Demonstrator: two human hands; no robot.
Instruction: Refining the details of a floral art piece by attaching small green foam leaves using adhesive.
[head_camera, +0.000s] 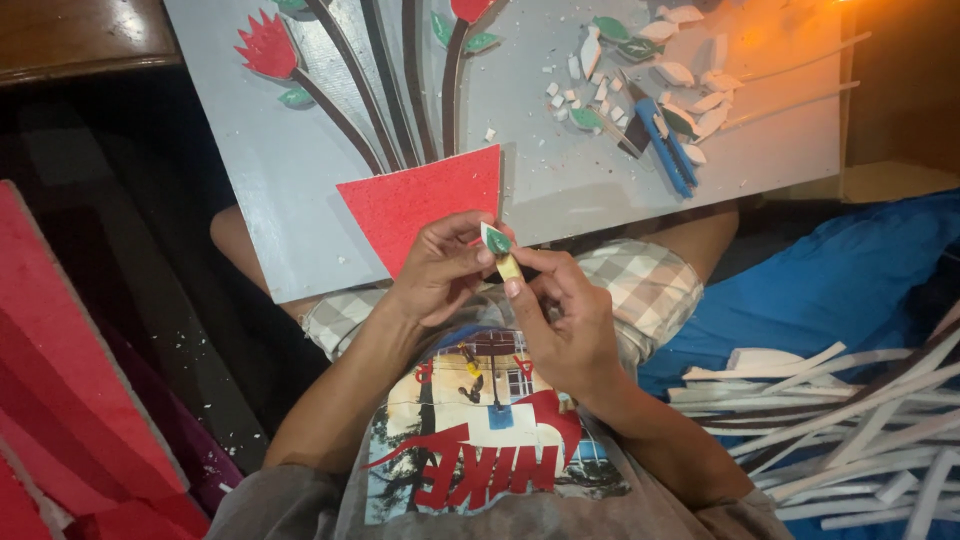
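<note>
The leaf (496, 240) sits pinched between our two hands just above our lap, in front of the near edge of the grey board (280, 200): a small pointed piece, green on its face with a white rim, and it looks like thin foam. We judge it very light, soft enough to bend or dent under a hard squeeze, and not slippery; the sensible hold is by its edges or its lower tip, leaving the green face free. Our left hand (440, 268) is curled nearly closed, thumb and forefinger nipping the leaf at its left side. Our right hand (565, 320) is also mostly closed, its fingertips gripping a small yellowish thing (508, 266) that touches the underside of the leaf; we cannot tell what it is. Just behind the hands the board rests across our knees, carrying a red foam pot (420, 205) with dark stems (385, 90) rising from it to red flowers (268, 48) and a few green leaves already in place. Farther right on the board lies a scatter of white and green leaf cut-outs (680, 75) and crumbs, with a blue cutter (662, 145) among them. Well apart to our right, white foam strips (830, 420) pile up on blue cloth (830, 280); to our left lie red sheets (70, 380).
</note>
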